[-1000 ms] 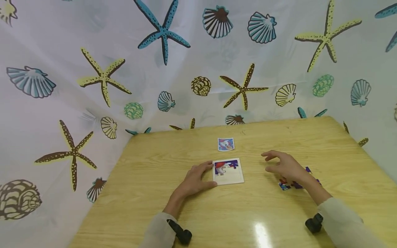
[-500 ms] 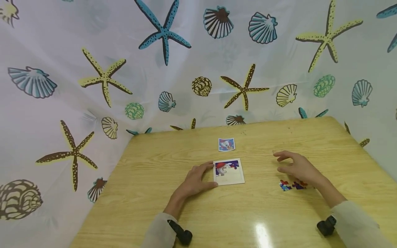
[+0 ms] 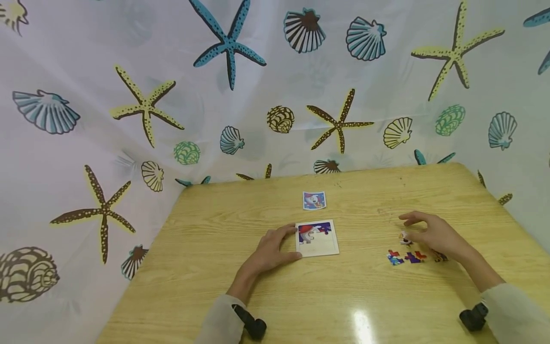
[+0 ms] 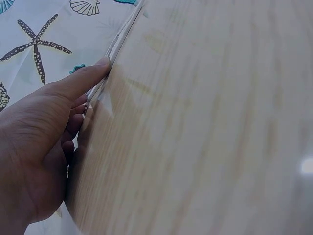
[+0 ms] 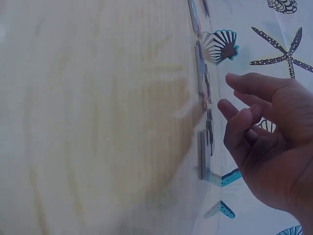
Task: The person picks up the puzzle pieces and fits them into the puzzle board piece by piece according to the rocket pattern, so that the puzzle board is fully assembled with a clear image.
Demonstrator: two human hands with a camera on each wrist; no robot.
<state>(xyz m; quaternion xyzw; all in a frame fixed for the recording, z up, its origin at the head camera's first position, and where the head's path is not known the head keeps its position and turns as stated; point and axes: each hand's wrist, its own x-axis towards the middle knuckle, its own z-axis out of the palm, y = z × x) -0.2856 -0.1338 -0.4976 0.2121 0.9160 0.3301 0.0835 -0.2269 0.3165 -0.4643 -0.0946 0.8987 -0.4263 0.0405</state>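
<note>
A square puzzle board [image 3: 318, 251] with a pale frame lies mid-table, a few picture pieces fitted along its upper and left parts. At its left edge, my left hand [image 3: 270, 248] holds it between thumb and fingers; the left wrist view shows that thumb [image 4: 83, 81] against the board's edge. My right hand [image 3: 440, 236] hovers over loose jigsaw pieces [image 3: 414, 257] on the right, fingers bent and apart with nothing seen between them. A white-and-dark piece [image 3: 405, 239] shows by its thumb. Under the palm, another piece [image 3: 439, 256] is partly hidden.
A small picture card [image 3: 314, 200] of a white character lies beyond the board on the wooden table [image 3: 223, 220]. A white cloth [image 3: 258, 71] printed with starfish and shells hangs around the table's back and sides. In the right wrist view, several pieces [image 5: 204, 154] appear edge-on.
My right hand has moved steadily rightward across the loose pieces, uncovering those on the left of the group. My left hand and the puzzle board have stayed in place.
</note>
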